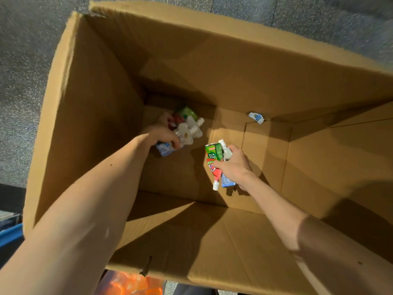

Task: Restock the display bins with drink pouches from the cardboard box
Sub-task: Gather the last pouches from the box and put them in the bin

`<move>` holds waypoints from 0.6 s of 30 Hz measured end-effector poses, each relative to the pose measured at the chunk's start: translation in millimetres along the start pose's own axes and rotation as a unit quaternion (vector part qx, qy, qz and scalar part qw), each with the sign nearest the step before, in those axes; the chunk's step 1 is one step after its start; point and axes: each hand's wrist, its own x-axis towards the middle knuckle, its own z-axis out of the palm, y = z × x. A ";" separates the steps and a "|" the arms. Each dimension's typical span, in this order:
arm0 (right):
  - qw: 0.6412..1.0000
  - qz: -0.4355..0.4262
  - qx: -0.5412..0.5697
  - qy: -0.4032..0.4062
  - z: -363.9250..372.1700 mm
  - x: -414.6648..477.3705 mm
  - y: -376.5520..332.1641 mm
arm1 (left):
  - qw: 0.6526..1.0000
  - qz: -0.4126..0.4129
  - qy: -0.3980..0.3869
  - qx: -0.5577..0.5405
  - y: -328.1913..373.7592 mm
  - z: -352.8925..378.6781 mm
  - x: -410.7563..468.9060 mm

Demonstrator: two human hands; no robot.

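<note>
Cardboard box [95, 92] stands open on a grey speckled floor [21, 60], seen from above, with both bare arms reaching down to its bottom.

Left hand [161, 133] is at the far left corner of the box bottom. Its fingers are curled round a bundle of drink pouches [187, 128]: several white pouches with white spouts, a green one and a red one behind them, and a blue-and-white pouch [163, 149] at the near edge of the bundle under the thumb.

Right hand [234, 165] is near the middle of the box bottom, well apart from the left hand. It grips three pouches together: a green-and-red pouch [212, 160] with its white cap pointing toward the near wall, a grey-white pouch [225, 151] with its spout pointing away, and a blue pouch [227, 183] that shows below the palm.

Small white-and-blue scrap [256, 118] lies alone at the far right edge of the box bottom, against the far wall.

Outside the box, a blue object [10, 235] shows at the lower left and an orange object [131, 284] shows below the near wall; both are too cropped to identify.
</note>
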 end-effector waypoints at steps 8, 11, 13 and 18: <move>0.999 0.018 0.017 0.020 -12.1 1.3 22.2 | 0.958 -0.068 -0.136 0.241 33.6 27.7 -13.1; 0.999 0.020 0.030 0.023 -15.9 4.4 30.1 | 0.960 -0.046 -0.118 0.250 36.7 44.9 -16.1; 0.999 0.026 0.033 0.027 -17.6 6.6 35.5 | 0.973 -0.012 -0.084 0.213 34.8 53.9 -17.8; 0.996 0.057 0.059 0.034 -27.2 9.4 45.7 | 0.996 0.077 -0.038 -0.005 22.3 69.8 -17.1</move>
